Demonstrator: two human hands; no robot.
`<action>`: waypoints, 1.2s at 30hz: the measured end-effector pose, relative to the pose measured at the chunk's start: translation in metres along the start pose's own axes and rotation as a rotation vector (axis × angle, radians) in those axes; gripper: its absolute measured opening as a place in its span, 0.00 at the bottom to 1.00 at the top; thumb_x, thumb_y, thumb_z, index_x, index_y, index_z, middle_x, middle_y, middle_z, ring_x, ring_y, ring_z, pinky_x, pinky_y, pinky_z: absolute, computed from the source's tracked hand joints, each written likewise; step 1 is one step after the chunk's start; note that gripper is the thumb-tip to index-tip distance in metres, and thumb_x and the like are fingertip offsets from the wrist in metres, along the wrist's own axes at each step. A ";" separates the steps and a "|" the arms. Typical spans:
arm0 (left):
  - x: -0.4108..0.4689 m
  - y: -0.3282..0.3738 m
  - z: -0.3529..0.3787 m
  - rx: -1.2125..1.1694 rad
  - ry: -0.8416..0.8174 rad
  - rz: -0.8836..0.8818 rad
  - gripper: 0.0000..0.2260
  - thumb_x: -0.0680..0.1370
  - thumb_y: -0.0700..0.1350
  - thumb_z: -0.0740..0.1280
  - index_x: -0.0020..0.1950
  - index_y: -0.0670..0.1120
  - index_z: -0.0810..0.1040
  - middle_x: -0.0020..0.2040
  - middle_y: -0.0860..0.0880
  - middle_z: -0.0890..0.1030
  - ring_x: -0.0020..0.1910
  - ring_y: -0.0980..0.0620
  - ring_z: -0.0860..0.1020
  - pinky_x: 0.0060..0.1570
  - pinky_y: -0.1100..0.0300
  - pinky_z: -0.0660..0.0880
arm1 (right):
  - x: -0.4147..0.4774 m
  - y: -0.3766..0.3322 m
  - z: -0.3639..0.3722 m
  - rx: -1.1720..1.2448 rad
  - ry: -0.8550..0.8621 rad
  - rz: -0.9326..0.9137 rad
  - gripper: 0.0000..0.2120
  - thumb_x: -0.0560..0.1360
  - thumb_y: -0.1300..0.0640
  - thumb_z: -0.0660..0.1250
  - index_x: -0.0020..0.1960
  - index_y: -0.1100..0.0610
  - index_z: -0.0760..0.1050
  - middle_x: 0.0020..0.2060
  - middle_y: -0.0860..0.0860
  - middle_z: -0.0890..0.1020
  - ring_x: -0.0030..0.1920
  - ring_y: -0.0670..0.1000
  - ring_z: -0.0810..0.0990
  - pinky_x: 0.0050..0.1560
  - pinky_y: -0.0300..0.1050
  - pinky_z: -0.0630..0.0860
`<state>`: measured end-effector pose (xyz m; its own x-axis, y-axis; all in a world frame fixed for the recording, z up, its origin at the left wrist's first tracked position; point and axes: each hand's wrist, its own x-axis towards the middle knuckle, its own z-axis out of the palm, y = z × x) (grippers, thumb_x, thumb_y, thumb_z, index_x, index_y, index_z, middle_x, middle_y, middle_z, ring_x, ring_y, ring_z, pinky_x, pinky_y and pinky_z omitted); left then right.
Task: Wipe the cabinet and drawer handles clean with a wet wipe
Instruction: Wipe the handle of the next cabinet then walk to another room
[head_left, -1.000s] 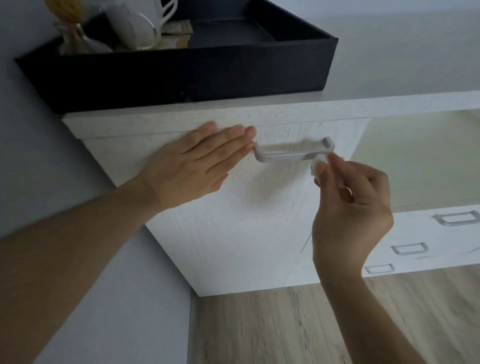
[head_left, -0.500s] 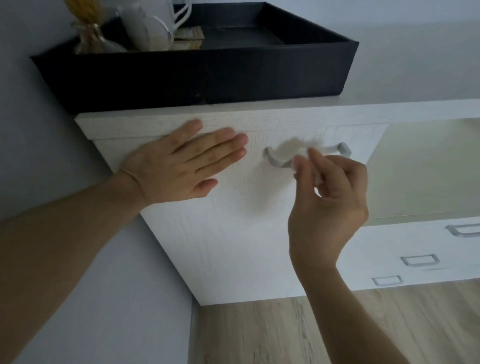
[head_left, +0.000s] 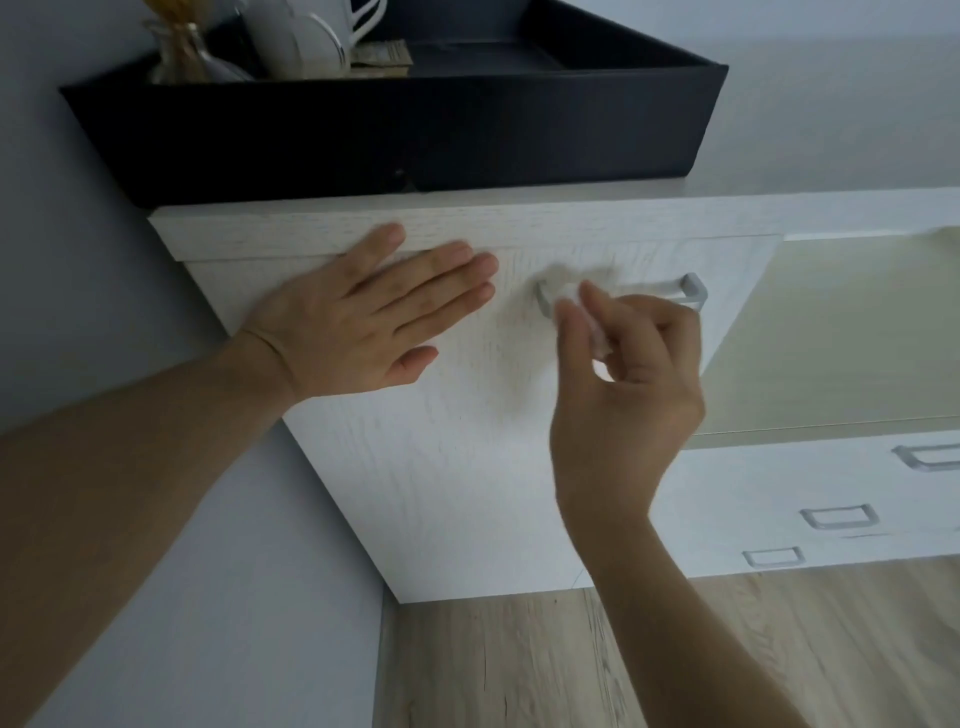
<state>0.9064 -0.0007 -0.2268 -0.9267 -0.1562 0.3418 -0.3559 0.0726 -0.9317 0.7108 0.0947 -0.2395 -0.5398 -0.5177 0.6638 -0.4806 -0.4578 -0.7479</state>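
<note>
A silver bar handle (head_left: 660, 289) runs across the top of the white cabinet door (head_left: 467, 467). My right hand (head_left: 631, 384) pinches a small white wet wipe (head_left: 582, 312) against the handle's left end, covering that end. My left hand (head_left: 363, 332) lies flat on the door just left of the handle, fingers spread and holding nothing. Lower right, three more silver drawer handles show: the top one (head_left: 930, 457), the middle one (head_left: 839, 517) and the lowest (head_left: 774, 556).
A black tray (head_left: 395, 135) sits on the cabinet top, holding a white mug (head_left: 311, 36) and a glass jar (head_left: 182, 52). A grey wall (head_left: 78, 260) stands at the left. Wooden floor (head_left: 571, 665) lies below. A pale green panel (head_left: 857, 332) is right of the door.
My right hand slid the wipe leftward along the handle, from its right end to its left end. My left hand stayed flat on the door. The view shifted slightly.
</note>
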 end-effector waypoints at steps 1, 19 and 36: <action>0.000 0.000 0.000 0.003 -0.001 0.002 0.29 0.82 0.56 0.50 0.77 0.40 0.54 0.78 0.38 0.50 0.76 0.42 0.50 0.73 0.44 0.48 | -0.001 0.000 0.000 -0.010 -0.020 -0.014 0.07 0.72 0.63 0.71 0.50 0.61 0.82 0.43 0.49 0.74 0.38 0.38 0.73 0.42 0.27 0.73; -0.001 0.002 0.000 -0.003 0.004 -0.003 0.29 0.82 0.56 0.49 0.77 0.39 0.54 0.77 0.37 0.49 0.76 0.41 0.50 0.73 0.44 0.49 | -0.019 0.011 -0.006 -0.046 -0.072 -0.052 0.08 0.71 0.64 0.71 0.50 0.61 0.82 0.42 0.49 0.75 0.42 0.44 0.75 0.44 0.26 0.74; -0.001 0.006 0.003 -0.012 0.020 -0.039 0.30 0.81 0.56 0.51 0.77 0.39 0.54 0.78 0.38 0.48 0.77 0.42 0.47 0.73 0.43 0.46 | -0.003 0.023 -0.015 0.088 0.058 0.235 0.03 0.73 0.59 0.71 0.45 0.59 0.82 0.42 0.45 0.77 0.42 0.38 0.77 0.43 0.33 0.75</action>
<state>0.9056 -0.0035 -0.2329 -0.9143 -0.1397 0.3802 -0.3930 0.0785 -0.9162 0.6912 0.0964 -0.2586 -0.6699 -0.5760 0.4685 -0.2765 -0.3921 -0.8774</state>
